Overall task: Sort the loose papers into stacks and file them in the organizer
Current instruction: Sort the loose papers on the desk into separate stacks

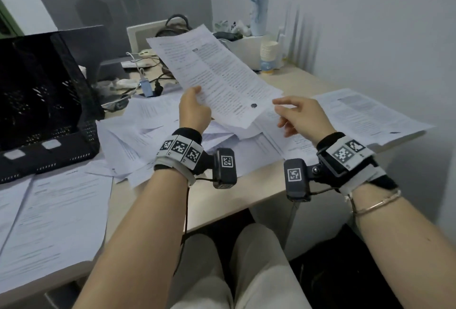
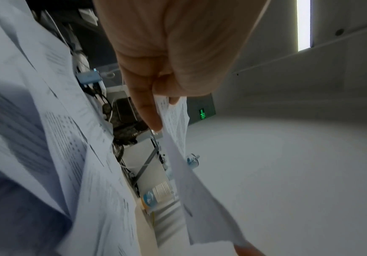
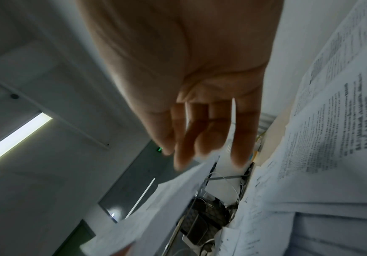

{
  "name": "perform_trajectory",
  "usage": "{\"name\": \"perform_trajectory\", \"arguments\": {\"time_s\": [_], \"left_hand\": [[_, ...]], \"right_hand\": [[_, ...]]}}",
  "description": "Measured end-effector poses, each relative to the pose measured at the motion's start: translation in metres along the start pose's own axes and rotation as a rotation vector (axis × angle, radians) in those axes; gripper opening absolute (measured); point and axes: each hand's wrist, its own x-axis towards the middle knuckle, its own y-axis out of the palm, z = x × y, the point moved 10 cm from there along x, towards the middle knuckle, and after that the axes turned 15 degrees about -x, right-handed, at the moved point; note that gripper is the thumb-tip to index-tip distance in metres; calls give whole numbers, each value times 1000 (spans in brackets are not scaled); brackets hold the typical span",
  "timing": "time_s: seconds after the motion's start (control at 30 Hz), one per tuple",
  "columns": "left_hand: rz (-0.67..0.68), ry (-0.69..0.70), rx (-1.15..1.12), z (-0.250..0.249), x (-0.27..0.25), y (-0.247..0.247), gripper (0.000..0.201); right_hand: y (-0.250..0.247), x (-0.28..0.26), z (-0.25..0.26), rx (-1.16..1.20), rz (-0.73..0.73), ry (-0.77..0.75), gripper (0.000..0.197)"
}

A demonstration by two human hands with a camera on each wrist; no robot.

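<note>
My left hand holds a printed sheet up over the desk, pinching its lower left edge between thumb and forefinger. The sheet slants up and away from me. My right hand hovers by the sheet's lower right corner with its fingers loosely extended, holding nothing; the sheet's edge lies just beyond the fingertips. A messy pile of loose papers is spread under both hands. The black mesh organizer stands at the left of the desk.
A flat stack of printed pages lies at the right desk edge, and another stack at the front left. Cables and a charger clutter the back. Paper cups and a white bin stand by the wall.
</note>
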Motion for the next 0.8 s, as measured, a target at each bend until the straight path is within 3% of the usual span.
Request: {"name": "perform_trajectory", "arguments": {"time_s": [0.1, 0.23, 0.57, 0.8], "left_hand": [[10, -3, -25, 0, 4, 24, 60], [63, 2, -42, -3, 3, 61, 60], [260, 54, -137, -19, -13, 157, 62], [504, 174, -27, -28, -38, 222, 39]], "right_hand": [[11, -10, -4, 20, 120, -6, 27], [1, -9, -19, 34, 112, 7, 29], [-70, 1, -68, 154, -180, 114, 15], [-125, -1, -109, 131, -343, 215, 18]]}}
